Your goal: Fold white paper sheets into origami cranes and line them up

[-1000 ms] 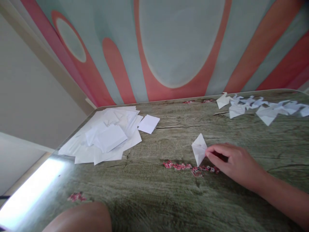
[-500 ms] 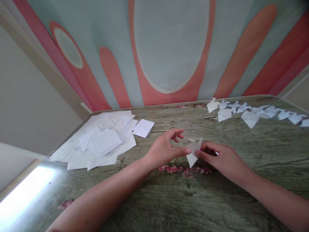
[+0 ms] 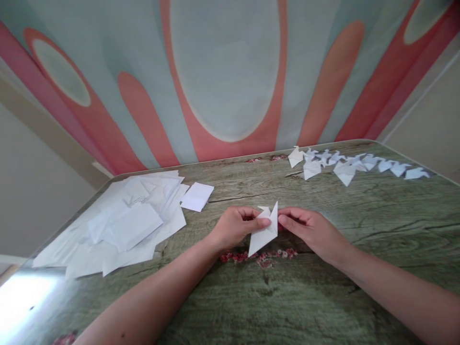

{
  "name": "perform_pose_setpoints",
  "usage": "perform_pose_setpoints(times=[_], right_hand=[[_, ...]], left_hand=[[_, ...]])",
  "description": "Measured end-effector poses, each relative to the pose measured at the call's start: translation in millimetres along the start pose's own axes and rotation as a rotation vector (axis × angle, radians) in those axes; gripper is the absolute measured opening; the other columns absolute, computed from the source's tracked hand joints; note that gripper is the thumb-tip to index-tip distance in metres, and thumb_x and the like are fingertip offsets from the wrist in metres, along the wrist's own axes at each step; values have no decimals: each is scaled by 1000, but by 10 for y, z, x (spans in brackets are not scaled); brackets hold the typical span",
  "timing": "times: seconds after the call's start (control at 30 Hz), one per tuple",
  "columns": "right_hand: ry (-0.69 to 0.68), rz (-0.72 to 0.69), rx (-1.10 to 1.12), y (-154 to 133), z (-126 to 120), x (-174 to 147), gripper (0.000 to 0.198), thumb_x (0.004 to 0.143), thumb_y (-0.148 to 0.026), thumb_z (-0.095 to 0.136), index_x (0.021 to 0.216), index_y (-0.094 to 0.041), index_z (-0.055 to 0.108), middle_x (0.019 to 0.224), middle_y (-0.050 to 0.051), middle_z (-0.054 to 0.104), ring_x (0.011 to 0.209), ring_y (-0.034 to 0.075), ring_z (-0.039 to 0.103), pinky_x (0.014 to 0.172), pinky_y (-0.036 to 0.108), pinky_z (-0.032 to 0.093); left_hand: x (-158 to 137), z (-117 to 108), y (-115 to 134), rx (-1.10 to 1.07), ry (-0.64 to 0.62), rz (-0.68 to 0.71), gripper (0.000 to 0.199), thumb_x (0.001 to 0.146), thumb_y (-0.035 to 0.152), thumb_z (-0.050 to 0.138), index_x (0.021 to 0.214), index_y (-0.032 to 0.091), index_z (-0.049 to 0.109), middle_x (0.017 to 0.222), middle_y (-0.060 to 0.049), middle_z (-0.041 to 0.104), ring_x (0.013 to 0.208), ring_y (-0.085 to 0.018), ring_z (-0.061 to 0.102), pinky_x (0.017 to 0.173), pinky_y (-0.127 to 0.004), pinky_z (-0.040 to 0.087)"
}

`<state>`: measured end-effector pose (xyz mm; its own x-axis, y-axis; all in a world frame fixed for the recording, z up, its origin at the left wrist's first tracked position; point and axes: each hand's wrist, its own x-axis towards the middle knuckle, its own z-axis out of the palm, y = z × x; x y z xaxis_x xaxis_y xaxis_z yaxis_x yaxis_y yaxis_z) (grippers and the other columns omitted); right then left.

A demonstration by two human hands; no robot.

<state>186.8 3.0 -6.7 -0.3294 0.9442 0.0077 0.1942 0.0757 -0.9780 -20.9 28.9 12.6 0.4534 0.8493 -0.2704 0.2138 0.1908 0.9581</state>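
A white origami bird (image 3: 264, 235) is held over the table, its two narrow points facing up and its wide folded part slanting down. My left hand (image 3: 239, 227) pinches it from the left, thumb flat across the front and fingers behind the paper. At the bird's right edge, my right hand (image 3: 305, 230) has its thumb and fingers drawn together, the fingertips against the paper and partly hidden behind it.
Loose white paper sheets (image 3: 132, 225) are heaped on the left of the wood-patterned table (image 3: 323, 297). Beside them lies a small folded white paper (image 3: 197, 196). Several origami birds (image 3: 345, 171) stand in a row at the back right, before a patterned wall covering (image 3: 230, 72).
My left hand has closed on the bird, its thumb now across the front. The right hand has shifted to the bird's right edge. The view has turned slightly right.
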Motion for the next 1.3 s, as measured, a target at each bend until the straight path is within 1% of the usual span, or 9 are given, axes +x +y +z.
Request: perform_pose_setpoints(times=[0.13,0.33,0.47,0.67,0.87,0.97,1.07,1.13,1.3], right_hand=[[-41,56,185,58,-5,24,33,82,-46,65,105,-22,70,96,4,71,90,20,63,85,34,48],[-26,98,309,133,13,32,27,78,-42,71,96,-21,71,92,2,71,82,15,61,80,30,45],[-35,93,322,146,20,38,27,77,-44,72,92,-21,71,82,-1,68,74,13,57,73,27,44],[-37,76,304,129,21,42,28,78,-44,70,93,-19,71,82,1,66,73,13,55,71,28,45],[-53,74,309,131,22,35,28,81,-42,68,98,-20,69,88,3,69,79,15,60,78,31,48],[-80,44,320,95,15,26,27,83,-39,66,103,-20,66,90,2,68,84,16,62,80,31,48],[-81,-18,263,34,1,8,32,83,-32,66,113,-23,58,91,1,65,84,14,61,77,28,49],[-55,-53,160,-5,-7,-6,34,82,-26,66,114,-23,54,90,0,63,80,13,59,71,26,48],[38,-124,-239,-66,-12,-33,16,77,-17,61,93,-22,59,84,0,63,78,16,59,70,27,47]], left_hand=[[-8,5,0,-74,-7,-14,36,64,46,79,73,12,68,66,1,62,56,-8,49,54,-21,34],[-22,40,-15,-159,-40,-17,34,64,42,80,71,12,66,64,2,61,55,-7,48,54,-20,33],[-23,48,-36,-189,-53,-7,34,66,42,80,74,11,67,65,1,62,54,-6,49,54,-20,34],[-17,48,-52,-195,-59,2,35,65,41,81,75,10,68,65,0,63,54,-7,49,53,-20,34],[-8,50,-66,-200,-48,-12,37,63,45,81,74,11,69,66,-1,64,55,-8,51,54,-20,35],[-14,56,-52,-190,-52,-5,37,63,45,81,74,11,69,65,0,63,55,-8,50,55,-20,35],[-23,66,-32,-150,-48,-2,36,63,44,81,72,11,68,62,1,61,54,-8,49,54,-20,34],[-26,72,-29,-121,-45,-4,36,63,44,81,71,11,68,61,1,60,54,-8,49,54,-20,34],[-18,80,-63,-54,-38,-22,36,64,46,79,70,12,67,62,1,60,55,-8,49,54,-20,35]])
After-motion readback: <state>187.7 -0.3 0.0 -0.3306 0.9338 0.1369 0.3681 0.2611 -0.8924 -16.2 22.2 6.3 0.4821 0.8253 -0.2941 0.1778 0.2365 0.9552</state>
